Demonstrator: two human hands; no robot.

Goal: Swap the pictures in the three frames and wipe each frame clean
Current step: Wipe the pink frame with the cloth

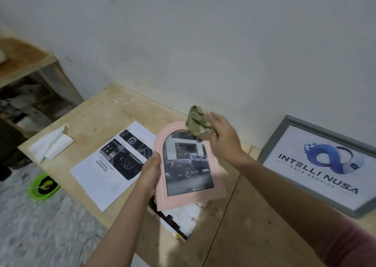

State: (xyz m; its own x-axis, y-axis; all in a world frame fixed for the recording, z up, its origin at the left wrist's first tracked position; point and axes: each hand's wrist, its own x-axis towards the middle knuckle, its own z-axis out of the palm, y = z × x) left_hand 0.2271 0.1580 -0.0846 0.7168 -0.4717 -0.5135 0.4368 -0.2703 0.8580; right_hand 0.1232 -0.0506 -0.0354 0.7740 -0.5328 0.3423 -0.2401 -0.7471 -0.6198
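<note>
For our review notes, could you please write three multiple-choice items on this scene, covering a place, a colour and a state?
1. Where does the grey frame stand?
A. leaning against the wall
B. on the floor
C. in the left hand

2. What colour is the arched frame?
A. blue
B. pink
C. black

3. What does the right hand hold?
A. nothing
B. a pen
C. a green cloth

Key: 1 A, its top edge rests on the wall; 2 B, its ridged border is pink; 3 C, the fingers curl round the cloth at the frame's top, while the left hand grips its side.

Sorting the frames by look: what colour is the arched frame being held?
Pale pink, with ridged edges; the arched frame shows in the head view.
</note>
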